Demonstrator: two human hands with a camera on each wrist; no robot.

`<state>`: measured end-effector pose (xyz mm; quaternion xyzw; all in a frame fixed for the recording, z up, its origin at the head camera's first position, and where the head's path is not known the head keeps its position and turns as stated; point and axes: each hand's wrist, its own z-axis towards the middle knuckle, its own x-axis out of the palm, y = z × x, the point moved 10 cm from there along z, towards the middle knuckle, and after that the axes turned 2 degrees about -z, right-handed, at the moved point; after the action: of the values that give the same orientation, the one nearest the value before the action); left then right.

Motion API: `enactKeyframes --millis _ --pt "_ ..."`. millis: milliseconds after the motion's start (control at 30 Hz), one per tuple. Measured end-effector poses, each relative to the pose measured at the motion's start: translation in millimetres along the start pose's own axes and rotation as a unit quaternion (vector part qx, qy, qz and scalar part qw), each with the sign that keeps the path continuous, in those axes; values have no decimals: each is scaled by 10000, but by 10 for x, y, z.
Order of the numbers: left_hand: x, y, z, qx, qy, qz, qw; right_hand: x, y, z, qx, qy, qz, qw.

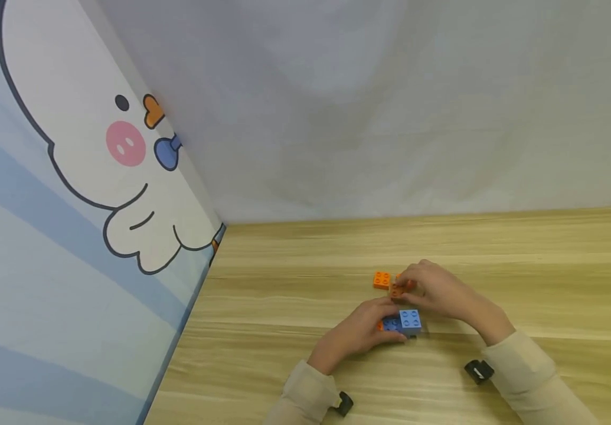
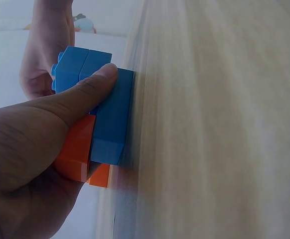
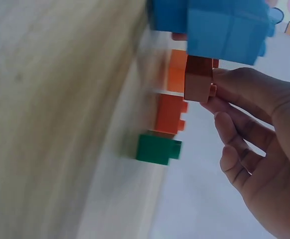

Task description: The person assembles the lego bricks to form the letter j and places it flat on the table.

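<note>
My left hand (image 1: 360,327) grips a built piece of blue bricks (image 1: 410,319) and orange bricks (image 2: 77,149). In the left wrist view the thumb lies across the blue side, close over the table. My right hand (image 1: 438,289) pinches a brown brick (image 3: 198,79) between thumb and fingertips, just beyond the blue piece. An orange brick (image 1: 382,280) stands left of the right fingertips. Partly hidden by that hand in the head view, a red-orange brick (image 3: 169,113) shows in the right wrist view, beside a green brick (image 3: 153,148).
The wood-grain table (image 1: 262,265) meets a pale cloth wall (image 1: 390,118) at the back. On the left rises a panel with a cartoon print (image 1: 71,195). Black wrist straps (image 1: 479,372) show at both sleeves.
</note>
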<state>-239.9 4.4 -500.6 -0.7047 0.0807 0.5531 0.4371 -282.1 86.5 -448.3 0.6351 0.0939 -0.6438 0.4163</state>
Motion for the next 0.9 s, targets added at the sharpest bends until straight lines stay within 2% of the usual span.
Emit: enactKeyframes --millis 200,500,733,900 --pt "-4 9 -6 -70 10 108 9999 -150 78 -60 20 -80 51 10000" --pt "-16 13 -8 -119 19 -50 9999 -343 171 -170 94 -201 87 9997" --pt "-11 12 -10 -61 35 -115 9999 -387 215 -282 122 -249 5 9996" --pt "-6 20 -6 -66 36 -131 9999 -361 265 -330 -22 -245 2 9997"
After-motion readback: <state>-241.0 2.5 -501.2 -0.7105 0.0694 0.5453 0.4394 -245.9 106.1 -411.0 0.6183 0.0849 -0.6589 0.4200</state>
